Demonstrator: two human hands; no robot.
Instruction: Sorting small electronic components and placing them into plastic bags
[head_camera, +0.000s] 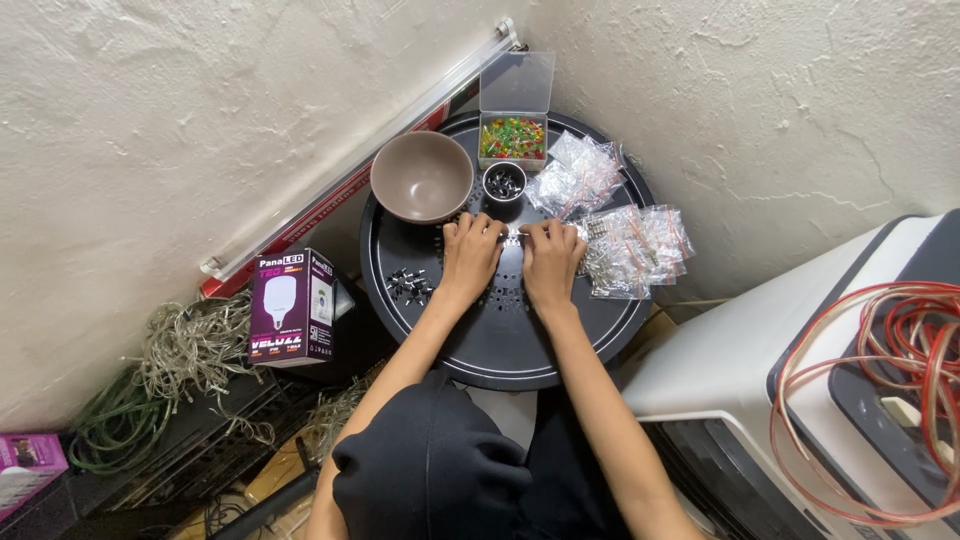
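A: Head view, biggest thing first: a round black tray (500, 350) pushed into the corner of two rough white walls.

B: And on it?

A: A brown bowl (421, 176) at the back left. Beside it is an open clear box (512, 138) of red, green and yellow bits. Clear bags (630, 245) of small parts are heaped on the right, with a little dark cup (504, 182) between bowl and bags.

B: The hands?

A: Both lie palm down mid-tray. The left hand (470, 255) and right hand (552, 262) have their fingers curled and their tips meeting over a small clear packet (514, 240), just in front of the cup.

B: Pinched or only touched?

A: I cannot tell; the fingers hide it.

B: So what stage is this?

A: To my eye, working at that one packet with both sets of fingertips, perhaps opening it. A loose pile of dark bits (408, 285) lies at the left hand's side.

B: What does it call for?

A: I'd judge a fine, even pull over the tray, since such small parts scatter easily. The cup is the nearest vessel.
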